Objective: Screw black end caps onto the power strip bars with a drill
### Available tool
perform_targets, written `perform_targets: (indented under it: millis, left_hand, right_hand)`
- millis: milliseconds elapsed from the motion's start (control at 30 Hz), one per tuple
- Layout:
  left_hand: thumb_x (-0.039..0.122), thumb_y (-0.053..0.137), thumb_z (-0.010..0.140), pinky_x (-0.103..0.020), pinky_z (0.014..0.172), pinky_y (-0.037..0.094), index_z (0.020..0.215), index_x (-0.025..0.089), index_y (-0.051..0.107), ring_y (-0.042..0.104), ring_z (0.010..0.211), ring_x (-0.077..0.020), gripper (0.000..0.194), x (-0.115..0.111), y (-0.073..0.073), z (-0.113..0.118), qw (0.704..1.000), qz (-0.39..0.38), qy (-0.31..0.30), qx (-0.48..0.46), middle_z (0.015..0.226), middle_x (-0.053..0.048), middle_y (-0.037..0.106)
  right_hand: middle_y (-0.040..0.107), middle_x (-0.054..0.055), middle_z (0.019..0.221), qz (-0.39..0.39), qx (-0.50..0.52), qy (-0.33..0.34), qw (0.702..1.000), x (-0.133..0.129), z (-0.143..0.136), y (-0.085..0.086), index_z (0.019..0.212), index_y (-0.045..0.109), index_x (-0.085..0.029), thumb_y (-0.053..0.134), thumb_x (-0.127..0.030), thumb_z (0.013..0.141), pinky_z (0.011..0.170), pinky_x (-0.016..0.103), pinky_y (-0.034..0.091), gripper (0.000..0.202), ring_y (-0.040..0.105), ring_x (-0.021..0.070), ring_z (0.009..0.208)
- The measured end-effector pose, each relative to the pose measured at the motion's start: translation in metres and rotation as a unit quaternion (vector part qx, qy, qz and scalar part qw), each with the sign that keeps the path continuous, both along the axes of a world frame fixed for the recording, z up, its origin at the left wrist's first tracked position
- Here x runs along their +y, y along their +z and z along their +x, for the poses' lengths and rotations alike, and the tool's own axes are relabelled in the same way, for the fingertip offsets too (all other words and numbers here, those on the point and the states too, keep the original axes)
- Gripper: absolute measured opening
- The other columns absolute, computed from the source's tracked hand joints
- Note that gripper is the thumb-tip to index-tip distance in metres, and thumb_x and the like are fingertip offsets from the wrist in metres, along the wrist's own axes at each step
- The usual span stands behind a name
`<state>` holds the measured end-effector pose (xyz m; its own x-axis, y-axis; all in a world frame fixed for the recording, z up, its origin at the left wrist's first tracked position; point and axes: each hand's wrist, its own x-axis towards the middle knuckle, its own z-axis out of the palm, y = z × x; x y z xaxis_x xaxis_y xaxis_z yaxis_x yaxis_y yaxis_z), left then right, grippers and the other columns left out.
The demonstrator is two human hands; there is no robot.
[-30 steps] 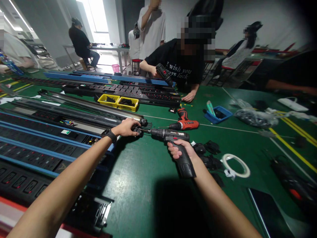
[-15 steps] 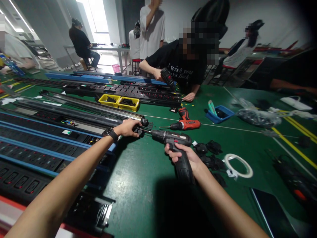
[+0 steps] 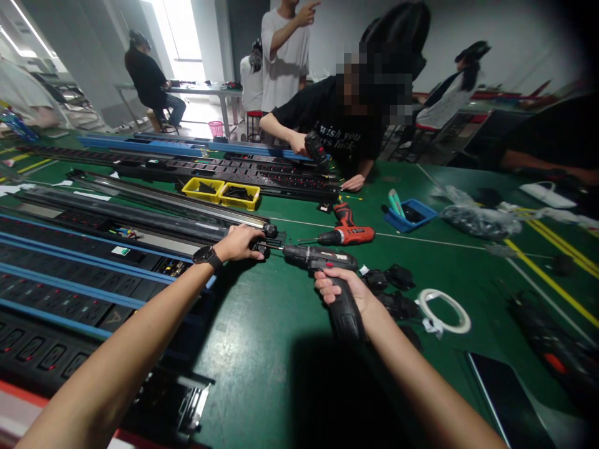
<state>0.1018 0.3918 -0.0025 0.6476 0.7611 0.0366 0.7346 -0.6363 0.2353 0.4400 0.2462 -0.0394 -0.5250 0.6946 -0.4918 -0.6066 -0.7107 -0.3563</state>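
My right hand (image 3: 344, 290) is wrapped round the grip of a black cordless drill (image 3: 322, 257), its bit pointing left. The bit reaches the end of a long dark power strip rail (image 3: 187, 226), where my left hand (image 3: 241, 242) is closed over a black end piece (image 3: 262, 251). My fingers partly hide that end piece and the bit's tip. Just beyond the black drill lies a red and black drill (image 3: 350, 235) on the green table (image 3: 248, 355). Several blue-edged socket strips (image 3: 70, 274) lie under and beside my left forearm.
Yellow bins (image 3: 239, 196) with black parts stand behind the rails. Across the table a co-worker (image 3: 327, 112) holds another drill (image 3: 318, 151). To the right are a blue tray (image 3: 412, 215), a tape roll (image 3: 444, 310), black parts (image 3: 393, 277) and a phone (image 3: 508, 399).
The whole view has shifted slightly. Both my hands keep their grips, with the drill still at the rail's end. In the background, a standing person's arm has moved from the face to pointing outward.
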Motion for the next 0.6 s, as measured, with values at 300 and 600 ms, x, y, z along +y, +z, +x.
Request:
perform_targets:
  millis: [300, 600]
  left_hand:
    - [0.062, 0.079, 0.076, -0.041, 0.093, 0.043, 0.132, 0.030, 0.068, 0.063, 0.116, -0.0337, 0.065, 0.003, -0.005, 0.001, 1.000, -0.004, 0.005, 0.008, 0.126, -0.009, 0.073]
    - [0.059, 0.081, 0.075, -0.041, 0.092, 0.044, 0.131, 0.030, 0.069, 0.063, 0.115, -0.0348, 0.065, 0.004, -0.008, 0.002, 1.000, 0.003, 0.012, 0.012, 0.123, -0.009, 0.074]
  right_hand:
    - [0.063, 0.002, 0.075, 0.075, -0.040, -0.025, 0.996, -0.008, -0.002, 0.001, 0.108, 0.062, -0.022, 0.070, -0.027, 0.091, 0.045, 0.025, 0.051, 0.020, 0.054, 0.0130, 0.054]
    - [0.067, 0.004, 0.078, 0.129, -0.109, -0.051, 0.984, -0.015, -0.009, 0.006, 0.111, 0.063, -0.021, 0.066, -0.041, 0.095, 0.049, 0.024, 0.053, 0.027, 0.060, 0.0144, 0.059]
